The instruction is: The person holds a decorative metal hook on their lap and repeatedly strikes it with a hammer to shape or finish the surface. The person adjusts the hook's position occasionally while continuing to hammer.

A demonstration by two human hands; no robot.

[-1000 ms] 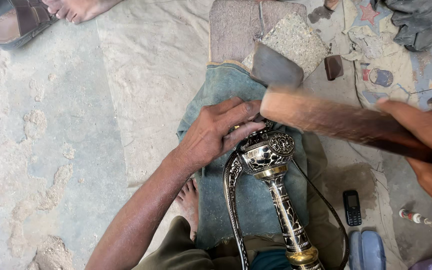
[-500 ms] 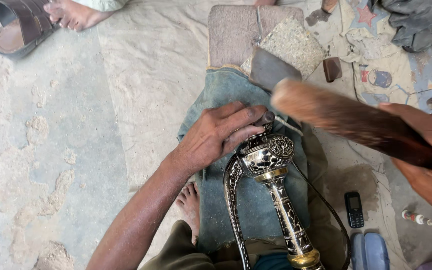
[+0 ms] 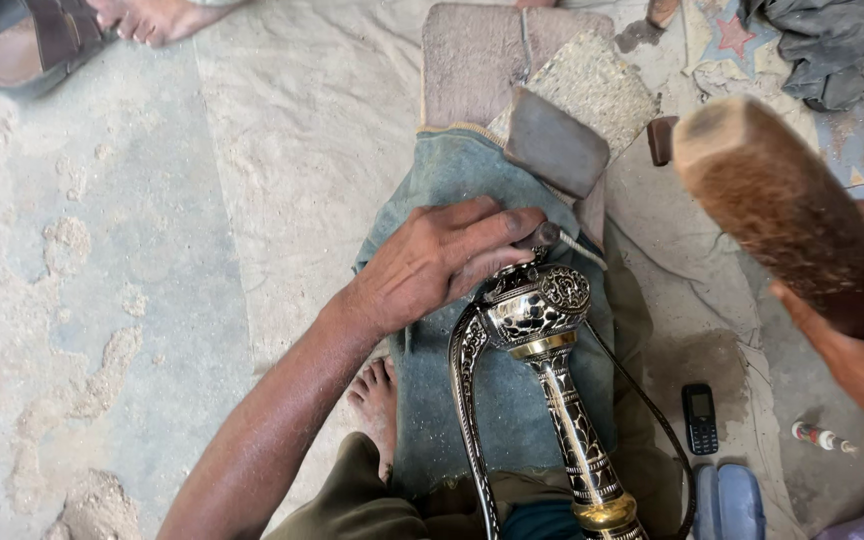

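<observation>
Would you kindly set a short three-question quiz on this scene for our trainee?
1. True or false: the left hand rests on the top of the engraved metal hilt.
2. What does the right hand hold: (a) a wooden mallet, (b) a file, (c) a brush?
3. Fill in: the small dark phone lies on the ____ to the right of the hilt.

Key: 1 true. 2 a. 3 ground.
</observation>
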